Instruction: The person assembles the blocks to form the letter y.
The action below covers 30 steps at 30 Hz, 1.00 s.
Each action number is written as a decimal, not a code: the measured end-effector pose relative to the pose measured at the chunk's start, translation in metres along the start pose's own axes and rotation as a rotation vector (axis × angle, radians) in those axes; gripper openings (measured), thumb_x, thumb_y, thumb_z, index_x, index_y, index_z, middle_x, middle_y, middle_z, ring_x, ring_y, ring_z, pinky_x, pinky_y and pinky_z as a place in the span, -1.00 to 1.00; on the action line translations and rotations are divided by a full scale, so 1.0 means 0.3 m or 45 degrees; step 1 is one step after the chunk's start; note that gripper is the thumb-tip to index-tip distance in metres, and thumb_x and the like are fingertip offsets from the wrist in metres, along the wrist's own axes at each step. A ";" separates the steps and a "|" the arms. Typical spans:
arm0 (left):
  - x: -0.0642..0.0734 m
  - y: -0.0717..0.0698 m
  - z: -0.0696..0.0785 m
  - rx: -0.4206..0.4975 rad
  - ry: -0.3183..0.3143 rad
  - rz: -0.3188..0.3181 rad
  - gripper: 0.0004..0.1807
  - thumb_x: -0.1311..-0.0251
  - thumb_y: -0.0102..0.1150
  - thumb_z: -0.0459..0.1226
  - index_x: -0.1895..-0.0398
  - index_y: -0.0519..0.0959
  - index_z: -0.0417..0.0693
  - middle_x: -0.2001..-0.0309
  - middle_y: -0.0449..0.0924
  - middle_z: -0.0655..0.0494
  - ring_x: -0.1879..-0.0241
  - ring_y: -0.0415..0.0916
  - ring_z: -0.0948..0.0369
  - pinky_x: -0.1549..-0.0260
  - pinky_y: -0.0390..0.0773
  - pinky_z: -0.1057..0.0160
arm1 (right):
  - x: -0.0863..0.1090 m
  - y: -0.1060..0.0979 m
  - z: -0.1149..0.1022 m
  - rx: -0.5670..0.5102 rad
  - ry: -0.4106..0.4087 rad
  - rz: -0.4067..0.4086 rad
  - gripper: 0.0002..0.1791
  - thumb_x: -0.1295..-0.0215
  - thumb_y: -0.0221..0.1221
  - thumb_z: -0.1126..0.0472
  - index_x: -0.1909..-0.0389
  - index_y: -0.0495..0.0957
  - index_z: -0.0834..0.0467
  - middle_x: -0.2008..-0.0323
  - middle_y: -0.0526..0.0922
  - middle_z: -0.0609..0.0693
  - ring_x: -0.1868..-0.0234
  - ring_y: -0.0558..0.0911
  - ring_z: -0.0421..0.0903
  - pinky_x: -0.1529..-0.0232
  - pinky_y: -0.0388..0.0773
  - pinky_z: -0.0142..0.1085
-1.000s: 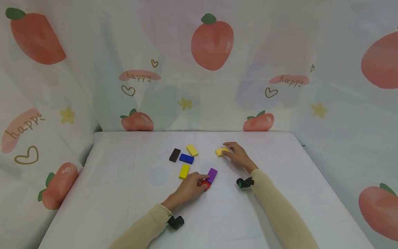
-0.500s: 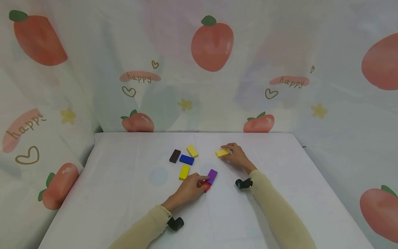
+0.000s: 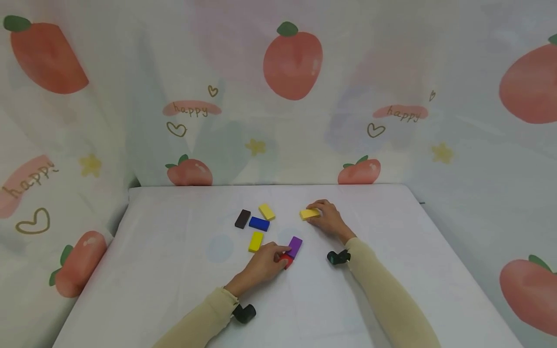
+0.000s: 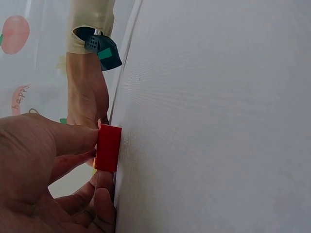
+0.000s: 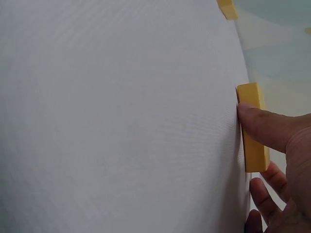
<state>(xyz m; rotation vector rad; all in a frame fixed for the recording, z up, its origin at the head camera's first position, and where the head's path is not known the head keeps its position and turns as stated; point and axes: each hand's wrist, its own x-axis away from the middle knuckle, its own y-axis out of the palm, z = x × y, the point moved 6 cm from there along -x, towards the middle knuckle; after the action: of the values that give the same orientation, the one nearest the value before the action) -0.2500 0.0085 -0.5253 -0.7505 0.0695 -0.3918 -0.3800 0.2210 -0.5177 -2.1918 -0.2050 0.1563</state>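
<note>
In the head view, my left hand [image 3: 263,262] pinches a red block [image 3: 286,261] at the table's middle. Its index finger reaches to the edge of a purple block [image 3: 295,247], which lies against the red one. The left wrist view shows the red block [image 4: 108,148] between thumb and fingers, close to the tabletop. Farther back on the right, my right hand [image 3: 329,220] holds a yellow block [image 3: 307,214] by its long sides. From the right wrist, the thumb presses one side of that yellow block [image 5: 254,153]; the fingers behind it are partly hidden.
Left of the hands lie a dark brown block [image 3: 242,219], a blue block [image 3: 259,223], a far yellow block [image 3: 267,211] and a nearer yellow block [image 3: 256,241]. A white cloth covers the table [image 3: 174,270]. Fruit-printed curtains [image 3: 243,121] stand behind and beside it.
My right thumb has slid down from the yellow block's face to its near side. The left hand and the other blocks stay put; the head view has shifted slightly.
</note>
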 end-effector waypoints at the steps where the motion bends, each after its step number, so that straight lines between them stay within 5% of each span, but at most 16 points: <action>1: -0.001 0.000 0.000 0.002 0.001 0.000 -0.60 -0.26 0.25 -0.23 -0.19 0.60 0.10 0.34 0.49 0.21 0.39 0.40 0.29 0.45 0.45 0.44 | 0.000 -0.001 0.001 -0.006 0.000 0.005 -0.59 -0.23 0.32 0.17 -0.11 0.59 0.13 -0.27 0.40 0.24 -0.31 0.31 0.28 -0.32 0.19 0.22; 30: 0.005 -0.001 0.006 -0.004 0.017 0.009 -0.60 -0.26 0.25 -0.22 -0.19 0.60 0.09 0.37 0.46 0.22 0.41 0.38 0.30 0.47 0.42 0.45 | 0.054 -0.026 0.002 -0.111 0.081 0.022 -0.56 -0.23 0.33 0.17 -0.14 0.53 0.10 -0.23 0.47 0.13 -0.21 0.45 0.18 -0.28 0.38 0.10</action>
<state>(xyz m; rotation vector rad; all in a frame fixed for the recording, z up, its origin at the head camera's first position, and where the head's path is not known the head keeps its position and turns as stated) -0.2485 0.0089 -0.5238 -0.7506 0.0852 -0.3903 -0.3649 0.2293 -0.5124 -2.2825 -0.1595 0.0884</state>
